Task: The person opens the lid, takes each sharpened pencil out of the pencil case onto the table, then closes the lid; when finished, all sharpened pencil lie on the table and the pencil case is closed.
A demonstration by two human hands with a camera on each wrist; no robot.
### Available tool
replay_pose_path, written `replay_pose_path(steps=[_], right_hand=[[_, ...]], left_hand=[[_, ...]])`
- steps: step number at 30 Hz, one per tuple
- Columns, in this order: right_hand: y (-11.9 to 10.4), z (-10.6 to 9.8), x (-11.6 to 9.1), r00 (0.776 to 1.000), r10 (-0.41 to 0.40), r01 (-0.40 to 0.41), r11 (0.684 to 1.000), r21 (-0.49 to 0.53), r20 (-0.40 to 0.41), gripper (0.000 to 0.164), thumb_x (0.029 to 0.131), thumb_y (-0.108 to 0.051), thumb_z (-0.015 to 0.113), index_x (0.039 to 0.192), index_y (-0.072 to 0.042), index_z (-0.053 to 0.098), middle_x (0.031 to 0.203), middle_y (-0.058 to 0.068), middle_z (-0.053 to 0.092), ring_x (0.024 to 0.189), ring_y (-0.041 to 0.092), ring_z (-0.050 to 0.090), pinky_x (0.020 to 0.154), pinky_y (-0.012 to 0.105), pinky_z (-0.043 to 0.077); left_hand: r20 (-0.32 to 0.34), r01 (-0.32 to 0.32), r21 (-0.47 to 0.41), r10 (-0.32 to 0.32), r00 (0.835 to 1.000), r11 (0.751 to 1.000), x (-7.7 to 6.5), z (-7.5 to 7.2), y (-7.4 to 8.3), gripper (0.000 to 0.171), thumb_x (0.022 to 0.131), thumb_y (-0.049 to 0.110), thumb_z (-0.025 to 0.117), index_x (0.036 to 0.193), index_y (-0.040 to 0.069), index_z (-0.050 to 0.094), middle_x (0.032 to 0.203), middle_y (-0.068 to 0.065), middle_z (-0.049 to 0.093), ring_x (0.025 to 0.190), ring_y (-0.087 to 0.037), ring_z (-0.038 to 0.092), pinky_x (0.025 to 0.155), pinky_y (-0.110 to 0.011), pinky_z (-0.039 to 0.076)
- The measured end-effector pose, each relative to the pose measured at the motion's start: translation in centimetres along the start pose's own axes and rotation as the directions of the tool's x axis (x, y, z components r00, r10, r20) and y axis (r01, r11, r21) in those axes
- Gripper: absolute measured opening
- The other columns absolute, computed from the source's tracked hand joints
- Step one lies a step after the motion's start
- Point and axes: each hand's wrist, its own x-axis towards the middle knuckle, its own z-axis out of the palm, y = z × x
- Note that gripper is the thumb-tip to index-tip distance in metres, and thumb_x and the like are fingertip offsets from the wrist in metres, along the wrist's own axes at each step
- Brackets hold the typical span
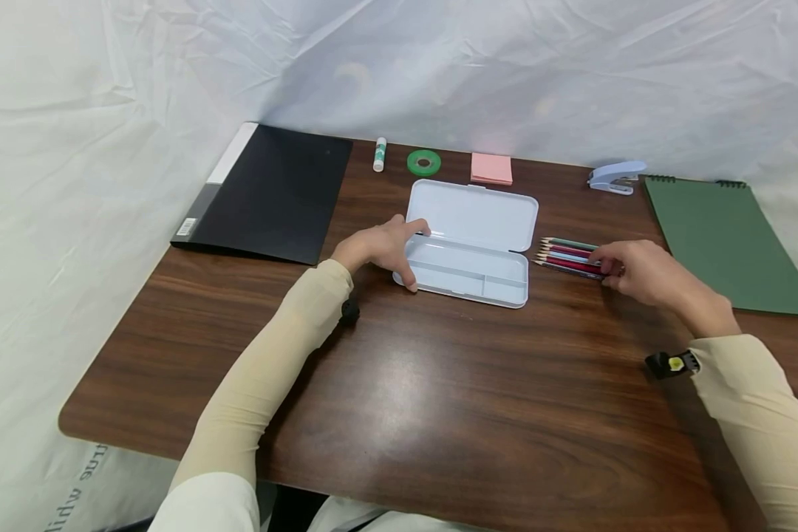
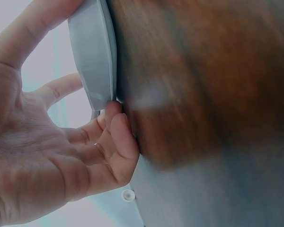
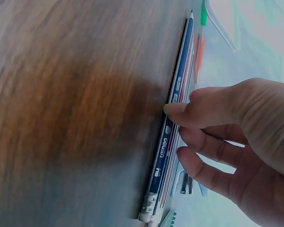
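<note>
A white pencil case point(image 1: 473, 247) lies open on the table, its lid tilted back and its tray split into compartments. My left hand point(image 1: 389, 247) grips the case's left end, thumb at the front edge and fingers reaching toward the hinge side. In the left wrist view, fingertips curl at the lower rim of the white case point(image 2: 92, 52). Right of the case lies a row of several pencils point(image 1: 565, 258), points facing left. Over their right ends my right hand point(image 1: 645, 270) holds the row. The right wrist view shows the thumb against a dark HB pencil point(image 3: 169, 123) with an eraser end.
Along the back stand a glue stick point(image 1: 380, 154), green tape roll point(image 1: 424, 162), pink sticky notes point(image 1: 491, 168) and light blue stapler point(image 1: 615, 177). A black folder point(image 1: 273, 196) lies at left, a green spiral pad point(image 1: 731, 244) at right, close to my right hand.
</note>
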Motion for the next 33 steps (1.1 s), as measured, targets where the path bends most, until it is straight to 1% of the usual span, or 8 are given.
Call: replay_pose_path(steps=[7, 17, 19, 21, 24, 28, 31, 33], right_hand=[[0.1, -0.1, -0.1, 0.999, 0.018, -0.019, 1.0, -0.017, -0.03, 0.033, 0.08, 0.008, 0.071, 0.113, 0.004, 0.067, 0.083, 0.008, 0.063, 0.077, 0.024, 0.057, 0.069, 0.045, 0.047], [0.6, -0.2, -0.2, 1.0, 0.028, -0.028, 1.0, -0.006, 0.01, 0.035, 0.083, 0.007, 0.071, 0.118, 0.005, 0.065, 0.084, 0.008, 0.063, 0.075, 0.023, 0.057, 0.066, 0.043, 0.047], [0.7, -0.2, -0.2, 1.0, 0.02, -0.02, 1.0, 0.003, 0.004, 0.036, 0.083, 0.006, 0.071, 0.119, 0.005, 0.065, 0.085, 0.008, 0.063, 0.076, 0.023, 0.057, 0.065, 0.042, 0.047], [0.7, -0.3, -0.3, 0.999, 0.014, -0.013, 1.0, 0.02, -0.032, 0.036, 0.084, 0.004, 0.071, 0.12, 0.004, 0.065, 0.087, 0.009, 0.064, 0.077, 0.022, 0.057, 0.065, 0.041, 0.046], [0.4, -0.5, -0.3, 0.991, 0.007, 0.002, 0.998, 0.066, -0.134, 0.039, 0.087, 0.002, 0.07, 0.125, 0.003, 0.063, 0.094, 0.013, 0.067, 0.08, 0.025, 0.058, 0.065, 0.039, 0.046], [-0.7, -0.7, 0.2, 0.968, 0.011, 0.032, 0.986, 0.166, -0.252, 0.05, 0.09, -0.002, 0.068, 0.138, 0.001, 0.054, 0.115, 0.023, 0.065, 0.096, 0.037, 0.063, 0.077, 0.05, 0.051], [-1.9, -0.7, 1.2, 0.956, 0.028, 0.051, 0.965, 0.256, -0.293, 0.059, 0.092, -0.004, 0.069, 0.146, -0.001, 0.046, 0.131, 0.029, 0.058, 0.113, 0.048, 0.06, 0.089, 0.061, 0.046], [-2.8, -0.8, 1.9, 0.951, 0.046, 0.051, 0.952, 0.301, -0.307, 0.062, 0.092, -0.006, 0.069, 0.148, -0.003, 0.043, 0.137, 0.03, 0.055, 0.119, 0.05, 0.056, 0.094, 0.063, 0.043]], left_hand=[[-0.004, -0.004, 0.002, 0.004, 1.0, 1.0, 0.1, -0.1, 0.0, 0.097, 0.071, 0.031, 0.09, 0.149, 0.026, 0.033, 0.138, -0.014, 0.034, 0.117, -0.03, 0.047, 0.103, -0.045, 0.043], [-0.003, -0.013, 0.012, 0.013, 1.0, 1.0, 0.1, 0.0, 0.0, 0.095, 0.072, 0.031, 0.09, 0.148, 0.025, 0.033, 0.138, -0.014, 0.034, 0.118, -0.029, 0.047, 0.103, -0.044, 0.043], [-0.001, -0.009, 0.015, 0.009, 1.0, 1.0, 0.1, 0.0, 0.1, 0.095, 0.072, 0.031, 0.09, 0.148, 0.026, 0.033, 0.138, -0.014, 0.034, 0.117, -0.029, 0.047, 0.102, -0.044, 0.043], [0.001, -0.006, 0.016, 0.006, 1.0, 1.0, 0.1, 0.0, 0.1, 0.095, 0.072, 0.032, 0.089, 0.148, 0.026, 0.033, 0.138, -0.014, 0.034, 0.116, -0.029, 0.048, 0.102, -0.044, 0.043], [0.002, -0.006, 0.019, 0.006, 1.0, 1.0, 0.0, 0.0, 0.2, 0.095, 0.072, 0.031, 0.089, 0.148, 0.025, 0.033, 0.138, -0.015, 0.034, 0.116, -0.029, 0.048, 0.101, -0.044, 0.044], [0.001, -0.007, 0.023, 0.007, 1.0, 1.0, -0.1, 0.0, 0.1, 0.095, 0.072, 0.031, 0.09, 0.148, 0.025, 0.033, 0.137, -0.015, 0.035, 0.114, -0.03, 0.049, 0.101, -0.044, 0.044], [0.001, -0.003, 0.025, 0.003, 1.0, 1.0, -0.1, 0.0, 0.1, 0.095, 0.072, 0.032, 0.09, 0.147, 0.025, 0.032, 0.136, -0.015, 0.035, 0.114, -0.03, 0.049, 0.101, -0.044, 0.044], [0.001, -0.003, 0.026, 0.003, 1.0, 1.0, -0.1, 0.0, 0.2, 0.095, 0.072, 0.032, 0.089, 0.148, 0.025, 0.032, 0.137, -0.015, 0.035, 0.115, -0.03, 0.049, 0.101, -0.044, 0.044]])
